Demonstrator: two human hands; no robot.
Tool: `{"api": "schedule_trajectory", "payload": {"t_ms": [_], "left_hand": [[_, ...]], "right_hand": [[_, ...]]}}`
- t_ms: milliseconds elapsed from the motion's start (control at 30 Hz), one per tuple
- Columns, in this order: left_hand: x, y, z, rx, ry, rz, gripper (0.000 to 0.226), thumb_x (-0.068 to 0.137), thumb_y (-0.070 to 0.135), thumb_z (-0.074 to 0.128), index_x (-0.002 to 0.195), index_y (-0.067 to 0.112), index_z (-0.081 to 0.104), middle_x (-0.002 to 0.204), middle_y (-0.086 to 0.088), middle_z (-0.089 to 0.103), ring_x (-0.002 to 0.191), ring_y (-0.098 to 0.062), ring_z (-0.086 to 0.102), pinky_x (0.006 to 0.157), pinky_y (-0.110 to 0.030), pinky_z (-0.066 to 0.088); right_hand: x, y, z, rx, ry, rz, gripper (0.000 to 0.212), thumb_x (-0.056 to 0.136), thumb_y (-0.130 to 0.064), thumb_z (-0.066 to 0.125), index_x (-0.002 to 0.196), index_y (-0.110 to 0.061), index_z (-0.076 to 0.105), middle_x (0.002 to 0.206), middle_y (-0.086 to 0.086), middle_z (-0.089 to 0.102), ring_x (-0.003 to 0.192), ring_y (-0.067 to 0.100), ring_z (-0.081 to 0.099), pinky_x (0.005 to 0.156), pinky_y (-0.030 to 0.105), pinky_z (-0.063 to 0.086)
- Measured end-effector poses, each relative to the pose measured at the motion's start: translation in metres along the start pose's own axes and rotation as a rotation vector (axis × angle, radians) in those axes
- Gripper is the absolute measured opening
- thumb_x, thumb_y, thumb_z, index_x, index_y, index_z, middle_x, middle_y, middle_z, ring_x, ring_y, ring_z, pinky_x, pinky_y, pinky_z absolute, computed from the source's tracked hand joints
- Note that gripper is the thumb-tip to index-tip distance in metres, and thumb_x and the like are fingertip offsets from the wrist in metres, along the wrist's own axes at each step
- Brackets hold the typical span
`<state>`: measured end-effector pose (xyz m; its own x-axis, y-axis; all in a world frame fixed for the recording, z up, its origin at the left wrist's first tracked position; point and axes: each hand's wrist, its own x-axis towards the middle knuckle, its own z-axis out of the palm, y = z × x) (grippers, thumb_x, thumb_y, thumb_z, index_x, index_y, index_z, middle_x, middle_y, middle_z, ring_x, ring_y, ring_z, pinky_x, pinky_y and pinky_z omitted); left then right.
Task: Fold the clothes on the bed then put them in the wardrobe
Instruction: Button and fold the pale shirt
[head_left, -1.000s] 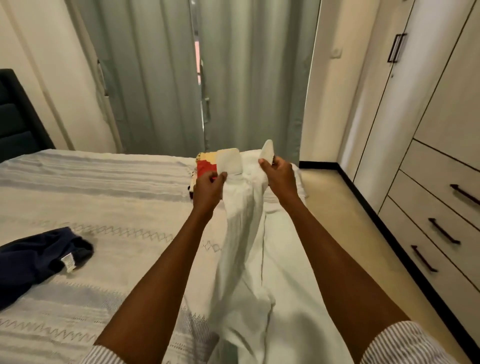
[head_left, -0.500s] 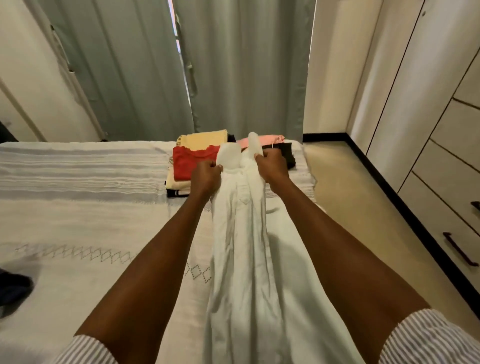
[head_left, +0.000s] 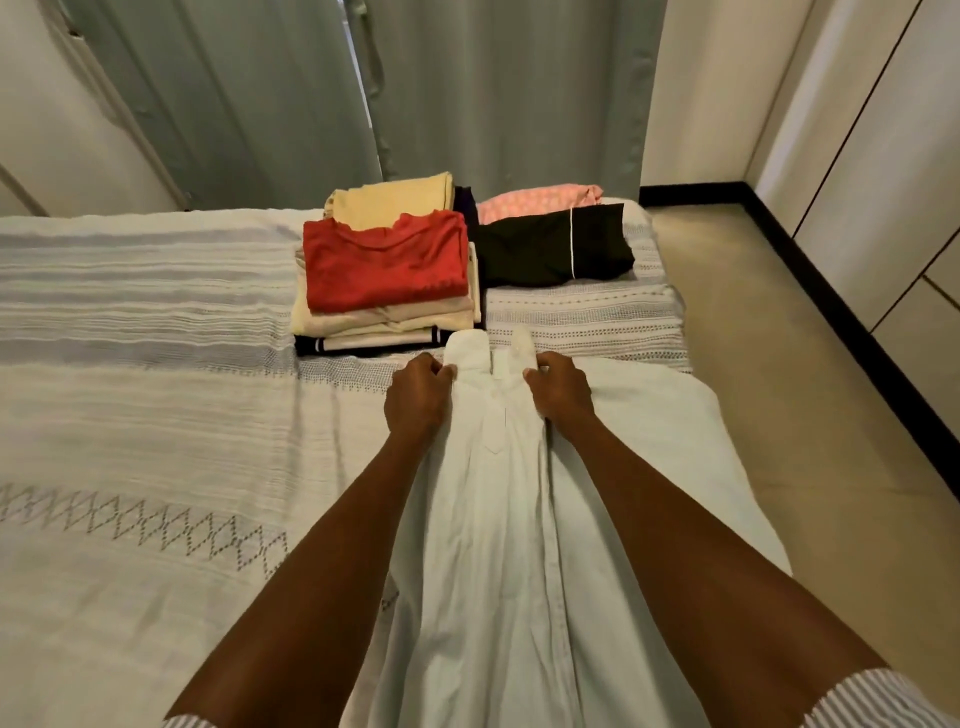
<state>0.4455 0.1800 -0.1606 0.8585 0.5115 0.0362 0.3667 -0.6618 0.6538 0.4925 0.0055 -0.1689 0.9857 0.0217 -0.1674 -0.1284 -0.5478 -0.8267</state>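
White garment (head_left: 498, 519): soft, light, limp; lies lengthwise on the bed (head_left: 145, 415), just before the folded stack (head_left: 387, 270). Left hand (head_left: 418, 397) and right hand (head_left: 561, 392) pinch its far end, fingers curled. Best held by those corners.

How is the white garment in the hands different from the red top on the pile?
The white garment lies stretched out long; the red top is folded into a compact rectangle. Left hand and right hand grip the white garment; the red top sits untouched on a stack. Both are on the bed.
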Motion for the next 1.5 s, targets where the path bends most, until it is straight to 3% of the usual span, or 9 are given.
{"api": "schedule_trajectory", "payload": {"t_ms": [400, 633, 767, 933, 1033, 1133, 1267, 1400, 1500], "left_hand": [[-0.068, -0.013, -0.039, -0.129, -0.265, 0.047, 0.061, 0.096, 0.034, 0.060, 0.144, 0.006, 0.035, 0.133, -0.019, 0.055, 0.122, -0.032, 0.053, 0.094, -0.034, 0.042], [-0.216, -0.043, -0.077, -0.128, -0.209, 0.187, 0.050, 0.095, 0.041, 0.056, 0.137, 0.016, 0.046, 0.133, -0.016, 0.049, 0.119, -0.032, 0.055, 0.101, -0.046, 0.045], [-0.274, -0.073, -0.080, -0.127, -0.195, 0.029, 0.038, 0.098, 0.026, 0.053, 0.133, 0.011, 0.048, 0.128, -0.016, 0.053, 0.115, -0.030, 0.055, 0.095, -0.037, 0.045], [-0.360, -0.100, -0.110, -0.095, -0.232, -0.132, 0.034, 0.097, 0.035, 0.054, 0.114, 0.005, 0.057, 0.113, -0.013, 0.064, 0.107, -0.033, 0.059, 0.084, -0.035, 0.043], [-0.384, -0.101, -0.125, -0.159, -0.153, -0.217, 0.031, 0.099, 0.030, 0.049, 0.102, 0.002, 0.060, 0.107, -0.018, 0.066, 0.104, -0.037, 0.060, 0.080, -0.036, 0.044], [-0.397, -0.105, -0.134, -0.173, -0.079, -0.349, 0.033, 0.100, 0.027, 0.045, 0.114, 0.002, 0.061, 0.114, -0.019, 0.065, 0.106, -0.037, 0.060, 0.084, -0.036, 0.044], [-0.397, -0.115, -0.141, -0.167, -0.178, -0.339, 0.037, 0.100, 0.028, 0.045, 0.111, 0.002, 0.068, 0.112, -0.020, 0.068, 0.106, -0.037, 0.061, 0.089, -0.037, 0.049], [-0.381, -0.108, -0.152, -0.178, -0.219, -0.300, 0.046, 0.098, 0.046, 0.049, 0.107, 0.002, 0.061, 0.108, -0.018, 0.066, 0.105, -0.036, 0.061, 0.082, -0.036, 0.047], [-0.403, -0.104, -0.164, -0.131, -0.112, -0.204, 0.038, 0.097, 0.049, 0.052, 0.099, 0.011, 0.050, 0.099, -0.009, 0.065, 0.096, -0.031, 0.062, 0.071, -0.032, 0.040]], "right_hand": [[-0.085, -0.004, -0.004, -0.006, 0.041, 0.033, 0.071, 0.097, -0.036, 0.058, 0.154, -0.009, 0.024, 0.149, 0.018, 0.035, 0.133, 0.037, 0.044, 0.105, 0.039, 0.037], [-0.222, 0.025, -0.025, -0.061, -0.117, 0.105, 0.067, 0.095, -0.048, 0.059, 0.147, -0.013, 0.037, 0.144, 0.011, 0.051, 0.130, 0.032, 0.050, 0.104, 0.036, 0.039], [-0.263, 0.046, -0.030, -0.097, -0.176, 0.208, 0.064, 0.093, -0.050, 0.060, 0.139, -0.008, 0.046, 0.140, 0.012, 0.053, 0.129, 0.032, 0.050, 0.100, 0.035, 0.040], [-0.317, 0.067, -0.030, 0.112, -0.298, 0.266, 0.085, 0.072, -0.049, 0.077, 0.138, -0.004, 0.048, 0.136, 0.014, 0.056, 0.122, 0.033, 0.057, 0.101, 0.043, 0.049], [-0.320, 0.098, -0.018, 0.217, -0.313, 0.289, 0.076, 0.064, -0.031, 0.077, 0.129, -0.001, 0.054, 0.122, 0.018, 0.062, 0.109, 0.036, 0.063, 0.086, 0.043, 0.054], [-0.336, 0.110, -0.021, 0.224, -0.216, 0.290, 0.055, 0.063, -0.026, 0.059, 0.112, 0.001, 0.061, 0.099, 0.016, 0.065, 0.096, 0.037, 0.067, 0.075, 0.039, 0.053], [-0.349, 0.098, -0.034, 0.205, -0.240, 0.255, 0.054, 0.063, -0.029, 0.068, 0.111, -0.005, 0.064, 0.104, 0.015, 0.069, 0.094, 0.035, 0.069, 0.086, 0.050, 0.058], [-0.362, 0.049, -0.050, 0.258, -0.314, 0.227, 0.033, 0.088, -0.012, 0.071, 0.118, -0.003, 0.060, 0.109, 0.020, 0.068, 0.099, 0.040, 0.068, 0.081, 0.050, 0.059], [-0.363, 0.051, -0.048, 0.241, -0.292, 0.216, 0.041, 0.088, -0.018, 0.071, 0.125, -0.006, 0.056, 0.112, 0.018, 0.065, 0.098, 0.039, 0.068, 0.068, 0.048, 0.061]]}}
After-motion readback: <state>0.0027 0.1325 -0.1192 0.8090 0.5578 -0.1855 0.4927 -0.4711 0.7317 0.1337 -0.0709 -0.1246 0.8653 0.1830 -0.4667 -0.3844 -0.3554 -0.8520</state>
